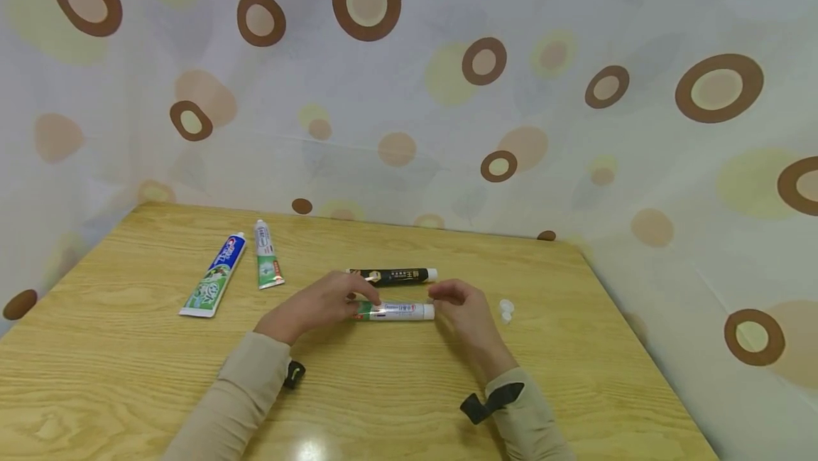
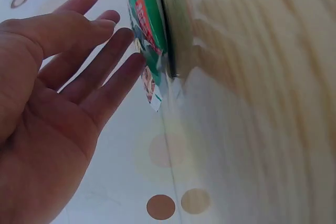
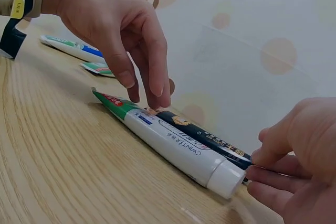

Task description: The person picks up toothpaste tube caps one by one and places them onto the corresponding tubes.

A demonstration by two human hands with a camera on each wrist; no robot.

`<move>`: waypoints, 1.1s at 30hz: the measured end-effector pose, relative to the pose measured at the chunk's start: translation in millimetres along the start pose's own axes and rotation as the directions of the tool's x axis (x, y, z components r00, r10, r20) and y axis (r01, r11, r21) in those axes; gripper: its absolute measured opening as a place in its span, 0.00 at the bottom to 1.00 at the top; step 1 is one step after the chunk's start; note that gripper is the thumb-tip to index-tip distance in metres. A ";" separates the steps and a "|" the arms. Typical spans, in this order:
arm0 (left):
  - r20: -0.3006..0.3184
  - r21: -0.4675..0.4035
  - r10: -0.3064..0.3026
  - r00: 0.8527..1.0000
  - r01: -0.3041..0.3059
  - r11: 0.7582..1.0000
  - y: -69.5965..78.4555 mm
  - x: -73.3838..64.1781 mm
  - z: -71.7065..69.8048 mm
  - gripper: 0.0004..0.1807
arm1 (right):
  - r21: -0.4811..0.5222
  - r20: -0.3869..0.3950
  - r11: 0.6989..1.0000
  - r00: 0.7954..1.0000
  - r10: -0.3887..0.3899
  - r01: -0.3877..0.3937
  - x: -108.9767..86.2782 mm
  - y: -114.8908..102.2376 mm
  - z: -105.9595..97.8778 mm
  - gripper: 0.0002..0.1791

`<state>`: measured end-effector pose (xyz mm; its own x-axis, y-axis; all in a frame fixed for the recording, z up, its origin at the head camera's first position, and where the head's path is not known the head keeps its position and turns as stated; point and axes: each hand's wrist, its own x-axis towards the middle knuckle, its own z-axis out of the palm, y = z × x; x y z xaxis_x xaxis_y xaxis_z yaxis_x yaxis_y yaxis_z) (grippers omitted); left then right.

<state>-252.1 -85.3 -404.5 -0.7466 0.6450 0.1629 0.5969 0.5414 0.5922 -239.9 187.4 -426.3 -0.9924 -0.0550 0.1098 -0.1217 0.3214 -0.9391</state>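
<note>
A white and green toothpaste tube (image 1: 397,312) with a white cap lies flat on the table between the two hands. Over its green tail end hovers my left hand (image 1: 330,300), fingers pointing down and relaxed around nothing. My right hand (image 1: 469,313) is at the cap end; its loosely bent fingers (image 3: 273,182) are just beside the white cap (image 3: 227,178) and hold nothing. Behind this tube lies a black toothpaste tube (image 1: 399,275), roughly parallel, its white cap also toward the right. In the left wrist view the green tail (image 2: 149,22) is just past the fingertips.
At the left of the table (image 1: 358,404) lie a large blue and green toothpaste tube (image 1: 214,275) and a smaller white and green one (image 1: 267,255). Small white caps (image 1: 506,310) sit right of my right hand. A patterned curtain (image 1: 409,91) hangs behind.
</note>
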 end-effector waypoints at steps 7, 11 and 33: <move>-0.004 -0.091 -0.098 0.995 0.098 0.991 -0.2 -7.6 -7.3 0.15 | -0.015 0.024 1.000 1.000 0.002 -0.002 -0.8 -7.1 -9.6 0.13; -0.035 -0.070 -0.084 0.996 0.082 0.994 -1.1 -12.9 -13.9 0.15 | -0.055 0.043 0.998 0.999 -0.011 0.013 -1.7 -13.0 -17.0 0.13; -0.303 -0.011 -0.337 0.891 0.351 0.936 -29.6 -52.4 -53.3 0.26 | -0.146 -0.148 0.987 0.988 0.038 -0.060 -11.4 -19.7 -92.3 0.17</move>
<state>-246.3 -163.9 -388.5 -0.9558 0.2288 0.1844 0.2938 0.7273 0.6202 -227.7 268.9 -379.0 -0.9879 0.0976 0.1207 -0.0629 0.4591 -0.8861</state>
